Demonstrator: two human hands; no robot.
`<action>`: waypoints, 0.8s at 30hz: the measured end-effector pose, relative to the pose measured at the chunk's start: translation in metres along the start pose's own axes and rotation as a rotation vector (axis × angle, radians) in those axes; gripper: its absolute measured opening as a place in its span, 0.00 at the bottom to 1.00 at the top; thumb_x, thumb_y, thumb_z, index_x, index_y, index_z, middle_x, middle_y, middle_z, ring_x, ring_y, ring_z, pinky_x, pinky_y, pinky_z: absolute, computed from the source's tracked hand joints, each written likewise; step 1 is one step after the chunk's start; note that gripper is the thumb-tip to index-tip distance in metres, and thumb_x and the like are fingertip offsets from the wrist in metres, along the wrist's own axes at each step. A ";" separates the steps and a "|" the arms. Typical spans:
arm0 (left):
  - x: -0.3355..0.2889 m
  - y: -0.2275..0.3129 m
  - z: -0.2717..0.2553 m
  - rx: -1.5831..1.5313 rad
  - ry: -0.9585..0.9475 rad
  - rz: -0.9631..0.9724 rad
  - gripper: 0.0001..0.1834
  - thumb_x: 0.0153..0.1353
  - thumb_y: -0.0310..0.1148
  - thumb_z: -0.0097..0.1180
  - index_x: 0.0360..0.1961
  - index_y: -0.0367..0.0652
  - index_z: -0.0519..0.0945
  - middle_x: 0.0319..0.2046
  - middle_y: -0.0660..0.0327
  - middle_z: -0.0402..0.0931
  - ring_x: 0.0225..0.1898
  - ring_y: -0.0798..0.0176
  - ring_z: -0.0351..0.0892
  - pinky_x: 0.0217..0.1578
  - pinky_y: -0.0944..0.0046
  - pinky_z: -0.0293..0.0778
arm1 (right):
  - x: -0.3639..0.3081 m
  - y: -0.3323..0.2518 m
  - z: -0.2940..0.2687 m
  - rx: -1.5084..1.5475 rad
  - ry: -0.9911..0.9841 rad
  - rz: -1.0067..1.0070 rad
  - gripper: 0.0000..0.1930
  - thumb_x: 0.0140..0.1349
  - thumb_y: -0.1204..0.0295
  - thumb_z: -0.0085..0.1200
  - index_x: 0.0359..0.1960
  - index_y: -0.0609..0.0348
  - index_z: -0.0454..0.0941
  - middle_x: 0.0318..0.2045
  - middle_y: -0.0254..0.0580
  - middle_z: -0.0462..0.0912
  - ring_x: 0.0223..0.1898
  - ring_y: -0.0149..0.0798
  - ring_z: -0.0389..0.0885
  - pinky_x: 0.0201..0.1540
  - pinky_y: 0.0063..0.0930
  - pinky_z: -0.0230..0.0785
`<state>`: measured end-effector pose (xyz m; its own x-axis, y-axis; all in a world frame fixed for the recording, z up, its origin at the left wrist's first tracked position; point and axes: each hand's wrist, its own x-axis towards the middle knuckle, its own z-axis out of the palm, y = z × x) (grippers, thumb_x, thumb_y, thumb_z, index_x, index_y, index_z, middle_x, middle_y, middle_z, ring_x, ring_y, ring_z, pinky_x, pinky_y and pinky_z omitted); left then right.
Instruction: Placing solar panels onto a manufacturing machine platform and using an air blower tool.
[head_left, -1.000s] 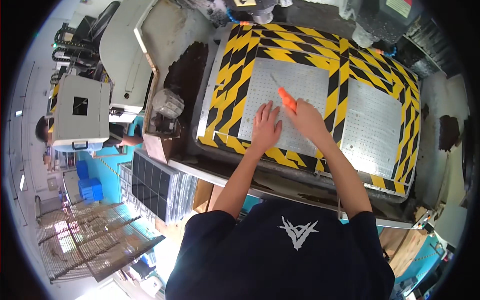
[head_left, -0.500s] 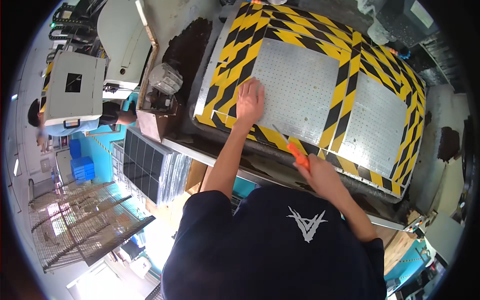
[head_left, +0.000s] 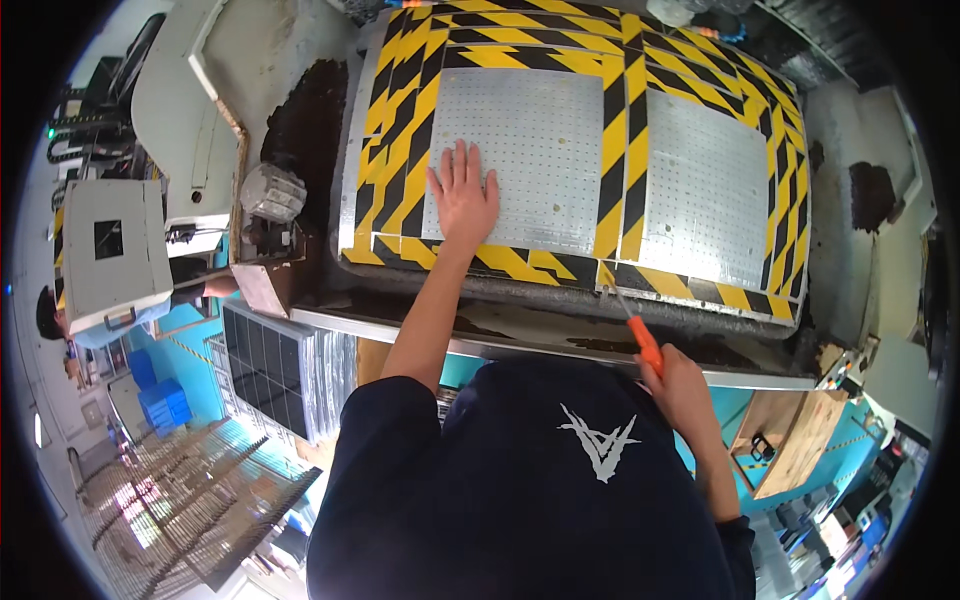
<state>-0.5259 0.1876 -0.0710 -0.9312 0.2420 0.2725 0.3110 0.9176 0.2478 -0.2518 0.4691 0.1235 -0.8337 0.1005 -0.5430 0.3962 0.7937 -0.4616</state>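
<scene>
Orange-handled tool [head_left: 639,330], in right hand [head_left: 682,388]

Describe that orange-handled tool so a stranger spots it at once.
Find the big metal table bordered with yellow-black tape. At its near side, the right hand holds the tool, shaft toward the table. Bright orange sets it apart from the dark shirt.

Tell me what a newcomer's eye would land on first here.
Probably the yellow-and-black striped tape framing two perforated metal panels across the upper middle. Next, the orange-handled tool in the right hand, right of centre, its tip by the taped front edge, and the left hand spread over the left panel. Lower down, a pale jagged emblem stands out on the dark shirt.
</scene>
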 end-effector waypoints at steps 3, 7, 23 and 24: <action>0.001 0.001 0.000 0.015 0.023 0.006 0.31 0.73 0.46 0.49 0.72 0.41 0.69 0.75 0.52 0.62 0.76 0.44 0.55 0.75 0.34 0.44 | -0.010 0.002 -0.002 0.072 0.034 0.134 0.21 0.72 0.57 0.57 0.33 0.67 0.73 0.31 0.63 0.82 0.36 0.68 0.81 0.38 0.55 0.70; 0.000 0.000 -0.001 0.013 0.019 0.001 0.31 0.73 0.46 0.49 0.72 0.41 0.69 0.75 0.52 0.62 0.76 0.44 0.55 0.75 0.34 0.44 | -0.016 -0.013 0.004 0.215 -0.020 0.132 0.22 0.73 0.56 0.56 0.35 0.68 0.73 0.32 0.64 0.82 0.35 0.69 0.80 0.38 0.54 0.69; -0.052 -0.026 -0.031 -0.016 -0.244 0.273 0.45 0.71 0.57 0.51 0.75 0.31 0.60 0.78 0.41 0.49 0.78 0.32 0.45 0.72 0.26 0.44 | -0.025 -0.019 0.033 0.614 0.148 0.321 0.23 0.77 0.55 0.49 0.41 0.69 0.77 0.19 0.44 0.77 0.22 0.38 0.80 0.28 0.35 0.69; -0.055 -0.032 -0.040 -0.023 -0.286 0.248 0.45 0.69 0.58 0.55 0.75 0.34 0.61 0.78 0.41 0.49 0.78 0.30 0.44 0.71 0.23 0.44 | -0.025 -0.017 0.035 0.623 0.168 0.339 0.23 0.77 0.54 0.49 0.40 0.68 0.78 0.19 0.41 0.77 0.22 0.34 0.79 0.28 0.32 0.69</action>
<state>-0.4773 0.1319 -0.0566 -0.8416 0.5371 0.0566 0.5346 0.8136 0.2287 -0.2240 0.4317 0.1201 -0.6545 0.4102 -0.6351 0.7467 0.2191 -0.6281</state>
